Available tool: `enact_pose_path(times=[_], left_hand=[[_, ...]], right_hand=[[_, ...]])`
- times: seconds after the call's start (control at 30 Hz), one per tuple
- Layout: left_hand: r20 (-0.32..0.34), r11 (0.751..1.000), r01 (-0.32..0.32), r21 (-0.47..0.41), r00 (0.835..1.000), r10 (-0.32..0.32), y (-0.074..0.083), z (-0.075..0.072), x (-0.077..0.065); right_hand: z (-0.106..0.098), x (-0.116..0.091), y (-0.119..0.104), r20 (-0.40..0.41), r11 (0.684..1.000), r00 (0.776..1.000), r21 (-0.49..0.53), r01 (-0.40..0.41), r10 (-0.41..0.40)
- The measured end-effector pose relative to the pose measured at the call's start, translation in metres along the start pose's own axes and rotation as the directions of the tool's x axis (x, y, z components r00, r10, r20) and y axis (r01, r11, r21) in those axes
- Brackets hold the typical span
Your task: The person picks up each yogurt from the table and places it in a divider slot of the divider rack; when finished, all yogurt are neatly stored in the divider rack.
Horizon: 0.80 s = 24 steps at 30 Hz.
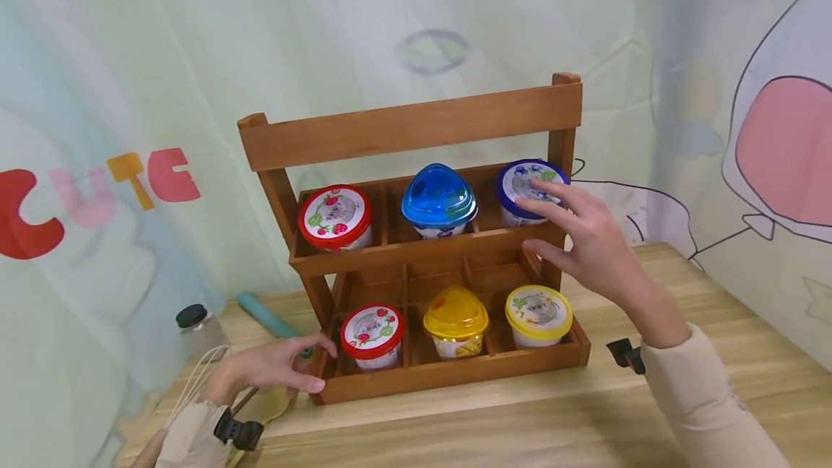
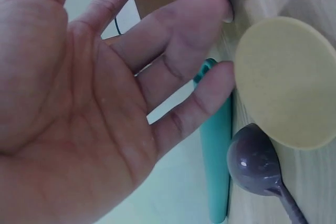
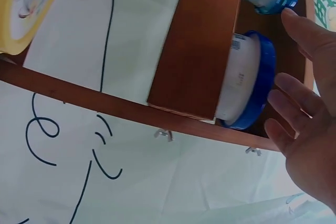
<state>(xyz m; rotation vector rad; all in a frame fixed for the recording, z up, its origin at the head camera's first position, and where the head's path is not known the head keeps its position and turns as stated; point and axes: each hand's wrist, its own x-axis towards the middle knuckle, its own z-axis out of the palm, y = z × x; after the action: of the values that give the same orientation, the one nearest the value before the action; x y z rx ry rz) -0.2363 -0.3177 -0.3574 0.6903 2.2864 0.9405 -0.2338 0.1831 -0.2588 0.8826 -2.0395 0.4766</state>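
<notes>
A two-tier wooden rack [image 1: 416, 128] stands on the table with tubs in its compartments. My right hand [image 1: 598, 244] hovers at the upper right tub with the dark blue lid [image 1: 510, 183], its fingertips overlapping the lid; in the right wrist view the fingers are relaxed beside that tub [image 3: 239, 77]. By the rack's lower left corner is my left hand [image 1: 276, 367], its fingers loosely spread and nothing in the palm. The upper tier also bears a red-lidded tub [image 1: 334, 215] and a blue domed tub [image 1: 438, 197]. Below sit red-lidded [image 1: 373, 334], yellow domed [image 1: 456, 313] and yellow-lidded [image 1: 538, 313] tubs.
Left of the rack lie a teal rod-shaped tool [image 1: 269, 316], a dark-capped jar [image 1: 198, 327] and a wire whisk [image 1: 195, 381]. A dark ladle [image 2: 254, 161] and a round cream-coloured piece [image 2: 289, 82] are close to my left hand. A printed curtain [image 1: 325, 42] hangs behind.
</notes>
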Motion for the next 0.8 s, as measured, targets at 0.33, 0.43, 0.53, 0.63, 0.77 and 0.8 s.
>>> enact_pose_path(times=[0.33,0.43,0.53,0.63,0.77,0.8], left_hand=[[0.02,0.996,-0.035,0.078,0.999,0.033,0.011,-0.001,-0.013],[-0.031,0.983,-0.018,0.183,0.999,0.024,0.025,-0.002,-0.02],[-0.094,0.964,0.033,0.263,0.996,-0.009,0.047,0.0,-0.028],[-0.118,0.961,0.033,0.275,0.993,0.0,0.071,0.007,-0.035],[-0.133,0.947,0.01,0.322,0.991,0.035,0.107,0.02,-0.04],[-0.129,0.94,-0.011,0.342,0.99,0.059,0.115,0.024,-0.04]], right_hand=[[-0.017,0.003,-0.017,0.049,0.997,0.998,0.05,-0.053,0.05],[-0.02,0.002,-0.019,0.064,0.994,0.996,0.083,-0.069,0.063],[-0.024,0.002,-0.02,0.064,0.993,0.997,0.109,-0.051,0.044],[-0.029,0.001,-0.023,0.069,0.99,0.997,0.135,-0.034,0.025],[-0.036,-0.002,-0.026,0.112,0.981,0.994,0.191,-0.04,0.019],[-0.037,-0.003,-0.027,0.123,0.977,0.992,0.208,-0.041,0.016]])
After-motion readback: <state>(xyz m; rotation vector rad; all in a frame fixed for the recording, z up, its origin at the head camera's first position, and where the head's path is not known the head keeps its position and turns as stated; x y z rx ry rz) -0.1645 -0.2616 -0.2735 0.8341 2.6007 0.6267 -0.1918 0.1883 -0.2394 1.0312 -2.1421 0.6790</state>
